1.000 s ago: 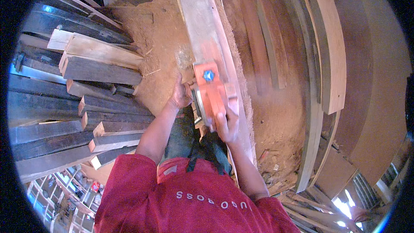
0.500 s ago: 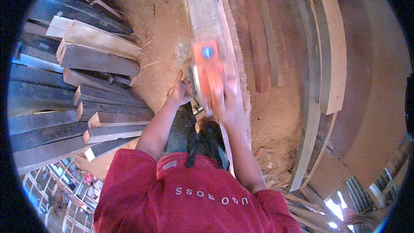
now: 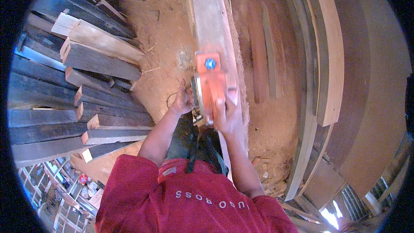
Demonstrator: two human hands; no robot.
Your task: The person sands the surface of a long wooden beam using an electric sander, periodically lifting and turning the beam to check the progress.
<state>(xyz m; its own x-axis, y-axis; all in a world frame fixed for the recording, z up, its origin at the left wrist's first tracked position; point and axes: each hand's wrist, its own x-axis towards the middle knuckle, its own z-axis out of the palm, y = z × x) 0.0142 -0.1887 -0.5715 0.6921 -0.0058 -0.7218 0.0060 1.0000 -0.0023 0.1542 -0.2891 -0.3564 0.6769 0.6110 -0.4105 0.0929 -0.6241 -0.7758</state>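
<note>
Sliding back toward the body since the preceding frame, the orange hand planer (image 3: 211,87) is now sitting a little nearer the wearer's waist, its front edge being lower in the view. From my remote post I am following it through the head camera. The tool is resting on top of a long grey-faced timber (image 3: 209,17), which is running away from the body toward the upper edge; a blue star-shaped knob (image 3: 210,63) is standing on its front part. On the right I am seeing the right hand (image 3: 225,117) gripping the planer's rear handle, its fingers curling closed around it, though motion is blurring their outlines. On the left I am seeing the left hand (image 3: 184,99) lying just beside the planer's side, the thumb pointing upward apart from the bent fingers; whether these are touching the planer or pinching anything, I cannot tell. Fuzzy shavings (image 3: 242,77) are lining the timber's right edge. Dark boards with pale cut ends (image 3: 108,136) are lying stacked to the left, beyond a strip of brown ground (image 3: 144,30). Further right, a pale curved-looking beam (image 3: 334,60) is standing beside other long boards, the fisheye lens bending their edges.
</note>
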